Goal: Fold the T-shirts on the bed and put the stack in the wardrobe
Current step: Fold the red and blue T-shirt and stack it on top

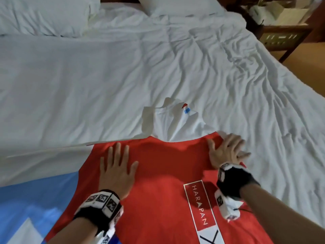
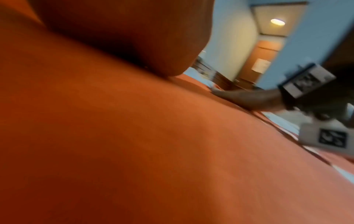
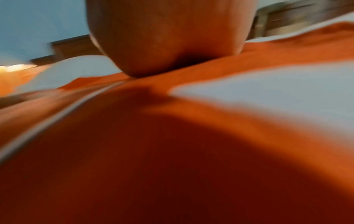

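Observation:
A red T-shirt [image 1: 161, 182] with a white "HARAPAN" print lies spread on the near part of the bed [image 1: 228, 81]. My left hand [image 1: 116, 162] presses flat on its far left part, fingers straight and spread. My right hand [image 1: 226, 148] lies on the shirt's far right corner, fingers stretched over the edge. In the left wrist view the right hand [image 2: 245, 97] looks flat on the red shirt [image 2: 134, 136]. A white T-shirt [image 1: 175, 120] with a small red and blue mark lies crumpled just beyond the red one. Both wrist views are blurred and filled with red cloth [image 3: 172, 166].
A blue garment [image 1: 26, 199] with a white patch lies at the near left, partly under the red shirt. A folded white duvet [image 1: 52, 76] covers the bed's left side, with pillows [image 1: 175, 6] at the head. A wooden bedside table [image 1: 281, 32] stands at the far right.

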### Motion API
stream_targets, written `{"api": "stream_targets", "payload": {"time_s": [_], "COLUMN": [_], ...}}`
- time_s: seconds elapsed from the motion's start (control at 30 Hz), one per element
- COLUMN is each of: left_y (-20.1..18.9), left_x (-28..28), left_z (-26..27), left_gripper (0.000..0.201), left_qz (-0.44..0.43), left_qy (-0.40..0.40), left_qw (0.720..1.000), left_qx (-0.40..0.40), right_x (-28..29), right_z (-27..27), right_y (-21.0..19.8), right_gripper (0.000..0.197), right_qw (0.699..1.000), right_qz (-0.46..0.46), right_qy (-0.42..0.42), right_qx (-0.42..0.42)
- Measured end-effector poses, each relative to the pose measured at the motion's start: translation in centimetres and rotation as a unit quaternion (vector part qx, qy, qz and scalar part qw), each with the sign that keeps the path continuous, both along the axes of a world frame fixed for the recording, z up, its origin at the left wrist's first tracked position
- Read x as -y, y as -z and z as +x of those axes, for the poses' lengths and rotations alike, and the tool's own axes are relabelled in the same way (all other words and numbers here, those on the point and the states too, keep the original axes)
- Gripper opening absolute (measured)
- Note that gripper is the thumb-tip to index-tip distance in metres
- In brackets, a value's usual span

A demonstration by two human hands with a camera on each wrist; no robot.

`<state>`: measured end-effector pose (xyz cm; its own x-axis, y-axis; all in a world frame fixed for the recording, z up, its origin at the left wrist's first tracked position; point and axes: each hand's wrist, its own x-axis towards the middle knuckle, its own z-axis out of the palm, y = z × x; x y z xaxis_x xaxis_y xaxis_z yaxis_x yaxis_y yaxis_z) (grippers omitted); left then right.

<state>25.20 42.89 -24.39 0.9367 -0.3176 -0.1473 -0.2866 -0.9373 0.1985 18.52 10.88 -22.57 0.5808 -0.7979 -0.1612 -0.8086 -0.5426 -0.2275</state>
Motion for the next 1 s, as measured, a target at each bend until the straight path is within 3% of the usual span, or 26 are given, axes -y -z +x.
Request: {"api": "stream_targets", "payload": {"time_s": [0.03, 0.1, 0.2, 0.3, 0.4, 0.5, 0.57, 0.67, 0.73, 0.8, 0.9, 1.0], "left_y": [-0.2, -0.6, -1.0, -1.2, -2.1, -3.5, -4.1, -4.8, -5.5, -6.3, -6.3, -4.7], "left_x": [-0.9, -1.9, -2.5, -2.6, -2.6, -2.2, -2.0, -2.4, -3.1, -3.8, -5.0, -6.2], "left_z": [0.7, 1.9, 2.7, 3.2, 4.0, 5.1, 5.7, 5.6, 4.4, 2.6, -0.9, -4.9], "left_gripper": [0.081, 0.077, 0.069, 0.065, 0.071, 0.078, 0.07, 0.032, 0.016, 0.01, 0.019, 0.028], "left_qz": [0.007, -0.002, -0.019, -0.012, 0.009, 0.039, 0.045, -0.025, -0.107, -0.154, -0.2, -0.203], "left_qy": [0.01, 0.039, 0.058, 0.052, 0.061, 0.058, 0.052, 0.064, 0.05, 0.062, 0.097, 0.118], "left_qw": [1.0, 0.999, 0.998, 0.999, 0.998, 0.998, 0.997, 0.995, 0.987, 0.975, 0.961, 0.962], "left_qx": [-0.006, -0.005, 0.013, 0.003, 0.01, 0.009, 0.017, 0.073, 0.108, 0.146, 0.166, 0.137], "right_x": [0.7, 0.7, -1.4, -3.7, -4.9, -4.9, -4.3, -3.0, -2.0, -1.3, -0.8, -1.0], "right_z": [1.3, 4.2, 9.1, 13.6, 16.0, 16.7, 16.4, 14.1, 10.9, 6.4, -1.3, -8.8], "right_y": [-0.7, -2.4, -4.3, -4.7, -5.0, -5.2, -5.5, -6.7, -7.3, -8.1, -8.1, -4.9], "right_gripper": [0.091, 0.08, 0.066, 0.08, 0.088, 0.069, 0.051, 0.024, 0.018, 0.016, 0.033, 0.061], "right_qw": [1.0, 0.993, 0.943, 0.893, 0.841, 0.849, 0.852, 0.862, 0.871, 0.862, 0.861, 0.861], "right_qz": [-0.013, -0.029, -0.056, -0.107, -0.188, -0.193, -0.202, -0.217, -0.206, -0.193, -0.184, -0.112], "right_qy": [0.013, -0.11, -0.327, -0.43, -0.473, -0.456, -0.448, -0.439, -0.445, -0.446, -0.452, -0.489], "right_qx": [0.017, 0.011, 0.025, -0.08, -0.185, -0.184, -0.184, -0.13, 0.02, 0.147, 0.14, 0.089]}}
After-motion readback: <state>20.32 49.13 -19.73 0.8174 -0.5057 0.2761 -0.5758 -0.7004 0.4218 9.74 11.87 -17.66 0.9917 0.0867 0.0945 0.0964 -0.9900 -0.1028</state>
